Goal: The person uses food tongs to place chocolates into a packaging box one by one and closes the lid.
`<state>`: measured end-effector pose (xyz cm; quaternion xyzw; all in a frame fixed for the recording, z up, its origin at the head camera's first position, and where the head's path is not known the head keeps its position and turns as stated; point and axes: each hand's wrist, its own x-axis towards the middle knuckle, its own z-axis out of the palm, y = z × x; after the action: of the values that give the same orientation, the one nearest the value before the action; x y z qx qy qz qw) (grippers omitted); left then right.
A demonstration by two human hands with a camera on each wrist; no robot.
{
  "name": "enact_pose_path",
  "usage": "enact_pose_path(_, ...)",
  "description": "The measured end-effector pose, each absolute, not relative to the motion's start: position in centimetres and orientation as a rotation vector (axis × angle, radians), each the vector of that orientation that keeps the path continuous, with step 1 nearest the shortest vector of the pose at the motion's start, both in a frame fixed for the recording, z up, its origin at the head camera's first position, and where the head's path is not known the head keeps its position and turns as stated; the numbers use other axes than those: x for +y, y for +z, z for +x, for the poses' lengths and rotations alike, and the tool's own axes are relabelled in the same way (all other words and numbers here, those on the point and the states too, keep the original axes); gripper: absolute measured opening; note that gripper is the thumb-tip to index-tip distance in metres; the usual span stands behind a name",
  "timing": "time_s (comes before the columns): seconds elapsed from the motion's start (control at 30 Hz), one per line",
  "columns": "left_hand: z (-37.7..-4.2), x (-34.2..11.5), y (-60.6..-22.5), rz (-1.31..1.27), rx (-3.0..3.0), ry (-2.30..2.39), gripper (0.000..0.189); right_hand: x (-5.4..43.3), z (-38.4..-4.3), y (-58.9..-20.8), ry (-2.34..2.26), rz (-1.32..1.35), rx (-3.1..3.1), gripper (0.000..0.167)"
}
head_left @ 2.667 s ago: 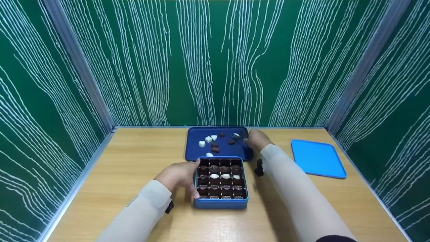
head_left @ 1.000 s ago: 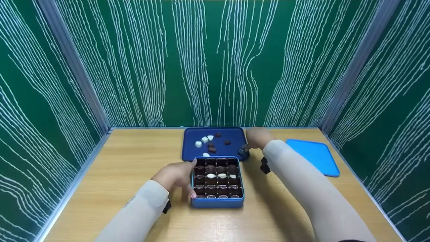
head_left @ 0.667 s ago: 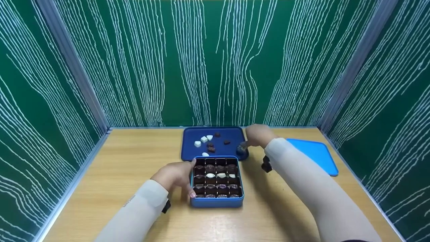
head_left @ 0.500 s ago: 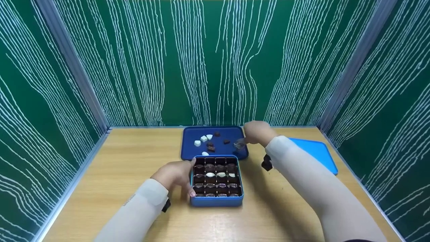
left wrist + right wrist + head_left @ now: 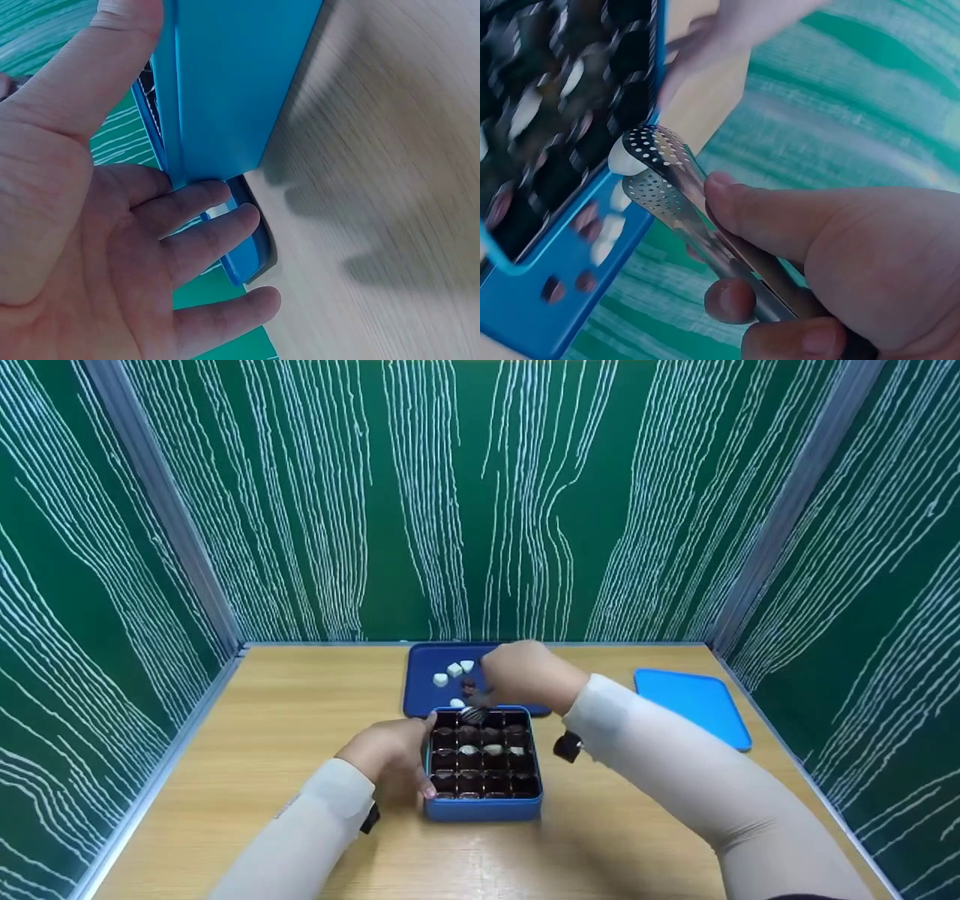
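My right hand [image 5: 529,675] holds metal tongs [image 5: 656,146] with perforated spoon-shaped tips, thumb on one side and fingers on the other. Between the tips sits a white chocolate [image 5: 622,160]. In the head view the tongs reach over the back row of a blue box [image 5: 484,810] with a divided dark brown insert. Several brown chocolates and 3 white ones fill cells in two of its rows. My left hand [image 5: 390,754] grips the box's left side, thumb at the front corner and index finger at the back corner. Its other fingers [image 5: 217,319] stretch out loosely.
Behind the box lies a dark blue tray [image 5: 420,690] with loose white chocolates [image 5: 454,669] and brown chocolates [image 5: 469,684], partly hidden by my right hand. A bright blue lid [image 5: 694,709] lies at the right. Green walls [image 5: 300,510] enclose the wooden table [image 5: 300,697].
The tongs closed on a white chocolate near the tray's right side, dipped toward its front right corner, then rose and swung left over the box's back row. The left hand stays on the box.
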<state>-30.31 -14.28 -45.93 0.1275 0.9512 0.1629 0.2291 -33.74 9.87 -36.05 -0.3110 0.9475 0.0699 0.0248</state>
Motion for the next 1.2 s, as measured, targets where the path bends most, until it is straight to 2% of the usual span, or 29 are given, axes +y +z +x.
enact_pose_path(0.2,-30.3,-14.6,-46.1,0.358,2.619,0.528,0.152,6.5,-32.4,-36.3,0.342,-0.967,2.895,0.038)
enact_pose_path(0.3,-30.4,-14.8,-46.2,0.376,2.609,0.563,0.152,5.3,-32.3,-36.8,0.415,-0.989,2.876,0.032)
enact_pose_path(0.73,-30.3,-15.0,-46.3,0.406,2.606,0.515,0.151,1.9,-32.7,-38.2,0.698,-0.985,2.780,0.024)
enact_pose_path(1.1,-30.5,-15.0,-46.4,0.406,2.590,0.575,0.148,0.7,-32.5,-39.2,0.816,-1.068,2.789,0.010)
enact_pose_path(1.2,-30.4,-15.0,-46.4,0.391,2.598,0.566,0.144,0.5,-32.5,-39.6,0.824,-1.061,2.765,0.013)
